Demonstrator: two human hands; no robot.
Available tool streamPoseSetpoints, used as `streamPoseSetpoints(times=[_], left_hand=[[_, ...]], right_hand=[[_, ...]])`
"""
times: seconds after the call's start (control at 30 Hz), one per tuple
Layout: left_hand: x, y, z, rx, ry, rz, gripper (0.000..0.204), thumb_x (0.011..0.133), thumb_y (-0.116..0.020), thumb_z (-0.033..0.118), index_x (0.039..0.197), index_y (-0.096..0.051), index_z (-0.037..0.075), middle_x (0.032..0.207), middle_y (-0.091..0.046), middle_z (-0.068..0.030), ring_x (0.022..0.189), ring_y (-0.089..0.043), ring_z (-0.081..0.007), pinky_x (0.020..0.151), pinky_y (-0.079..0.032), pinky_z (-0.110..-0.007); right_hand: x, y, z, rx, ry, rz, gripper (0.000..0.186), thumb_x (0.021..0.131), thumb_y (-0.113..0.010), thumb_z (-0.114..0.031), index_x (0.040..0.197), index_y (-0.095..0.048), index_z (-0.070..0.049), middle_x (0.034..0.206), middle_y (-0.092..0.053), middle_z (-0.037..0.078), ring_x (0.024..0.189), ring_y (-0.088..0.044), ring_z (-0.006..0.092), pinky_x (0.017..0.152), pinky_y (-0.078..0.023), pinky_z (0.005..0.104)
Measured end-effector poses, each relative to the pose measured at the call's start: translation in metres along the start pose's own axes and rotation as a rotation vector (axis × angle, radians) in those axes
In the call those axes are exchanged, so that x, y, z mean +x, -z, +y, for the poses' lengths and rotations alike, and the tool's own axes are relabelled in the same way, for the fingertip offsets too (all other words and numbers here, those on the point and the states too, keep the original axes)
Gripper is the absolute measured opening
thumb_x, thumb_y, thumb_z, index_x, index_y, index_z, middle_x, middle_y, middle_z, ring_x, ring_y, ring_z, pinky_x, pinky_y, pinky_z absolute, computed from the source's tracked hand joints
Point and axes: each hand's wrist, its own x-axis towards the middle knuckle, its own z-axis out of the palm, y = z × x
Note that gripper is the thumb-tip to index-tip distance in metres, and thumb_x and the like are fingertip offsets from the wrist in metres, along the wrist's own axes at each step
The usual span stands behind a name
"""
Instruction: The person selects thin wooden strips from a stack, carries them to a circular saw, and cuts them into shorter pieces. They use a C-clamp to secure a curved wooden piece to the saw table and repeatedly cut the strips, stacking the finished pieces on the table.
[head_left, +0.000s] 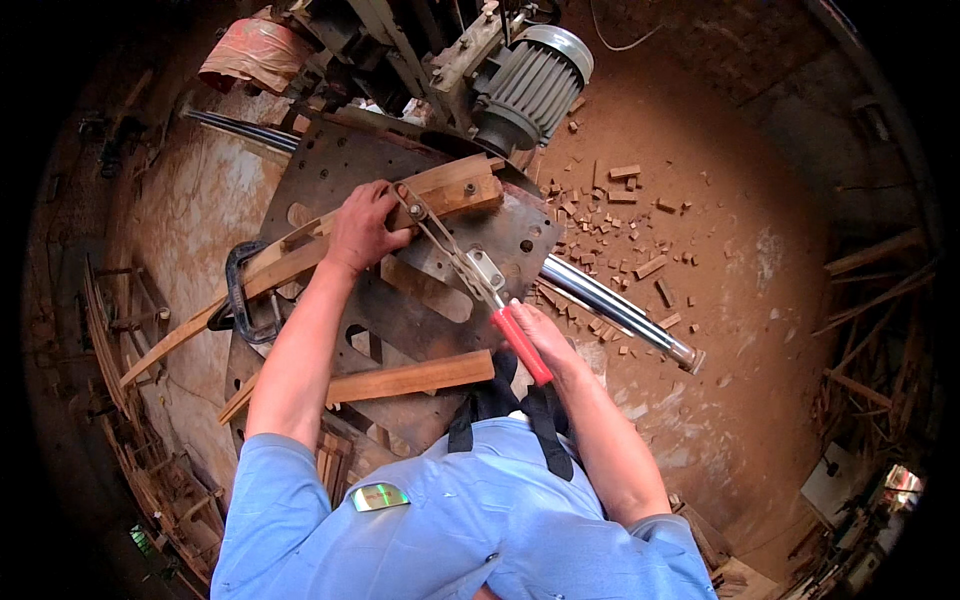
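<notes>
My left hand grips a long wooden piece that lies across a perforated metal machine table. The fingers curl over its far side and the thumb points right, close to the metal arm of a toggle clamp. The clamp's arm reaches over a wooden block with a bolt in it. My right hand is closed round the clamp's red handle, which points toward my body. A black C-clamp sits at the table's left edge, around the long wooden piece.
A grey electric motor stands beyond the table. Polished steel rods stick out on both sides. One more wooden strip lies at the table's near edge. Small wood offcuts litter the floor at right, and timber is piled farther right.
</notes>
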Motion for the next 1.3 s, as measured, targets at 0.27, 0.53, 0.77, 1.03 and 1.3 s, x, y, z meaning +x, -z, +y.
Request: streamPoseSetpoints(times=[0.27, 0.53, 0.77, 1.03, 1.3], left_hand=[[0.004, 0.008, 0.003, -0.053, 0.104, -0.077, 0.051, 0.061, -0.075, 0.022, 0.107, -0.060, 0.006, 0.114, -0.057, -0.0143, 0.107, -0.053, -0.0333, 0.091, -0.046, -0.041], [0.013, 0.017, 0.006, -0.116, 0.200, -0.168, 0.061, 0.065, -0.074, 0.027, 0.117, -0.056, 0.001, 0.113, -0.057, -0.0178, 0.109, -0.051, -0.0345, 0.096, -0.041, -0.041], [0.036, 0.024, -0.018, -0.365, 0.341, -0.431, 0.039, 0.080, -0.060, 0.026, 0.110, -0.057, 0.000, 0.109, -0.058, -0.0203, 0.110, -0.050, -0.0354, 0.095, -0.041, -0.041], [0.047, 0.035, -0.022, -0.355, 0.144, -0.228, 0.034, 0.077, -0.063, 0.008, 0.111, -0.055, 0.003, 0.102, -0.056, -0.0146, 0.100, -0.050, -0.0340, 0.088, -0.042, -0.040], [0.053, 0.099, 0.014, -0.224, 0.109, 0.092, 0.041, 0.072, -0.063, -0.003, 0.111, -0.056, 0.006, 0.097, -0.055, -0.0125, 0.098, -0.050, -0.0318, 0.087, -0.043, -0.040]], right_hand=[[0.002, 0.005, 0.005, -0.044, -0.014, -0.011, 0.047, 0.097, -0.043, -0.048, 0.111, -0.057, -0.005, 0.097, -0.059, 0.004, 0.083, -0.057, 0.0120, 0.073, -0.053, 0.0299], [-0.020, -0.001, -0.013, -0.055, -0.110, 0.044, 0.042, 0.097, -0.049, -0.040, 0.112, -0.054, -0.002, 0.094, -0.061, 0.004, 0.076, -0.057, 0.0101, 0.065, -0.049, 0.0254], [-0.029, -0.005, -0.026, -0.065, -0.202, 0.053, 0.044, 0.097, -0.051, -0.034, 0.121, -0.046, 0.002, 0.102, -0.062, 0.011, 0.087, -0.063, 0.0175, 0.076, -0.053, 0.0300], [-0.030, -0.005, -0.025, -0.104, -0.116, 0.018, 0.040, 0.098, -0.047, -0.038, 0.115, -0.050, -0.002, 0.094, -0.062, 0.008, 0.075, -0.061, 0.0156, 0.067, -0.053, 0.0290], [-0.037, -0.011, -0.036, -0.157, -0.162, 0.047, 0.042, 0.097, -0.047, -0.040, 0.109, -0.051, -0.001, 0.090, -0.060, 0.009, 0.069, -0.062, 0.0182, 0.064, -0.054, 0.0310]])
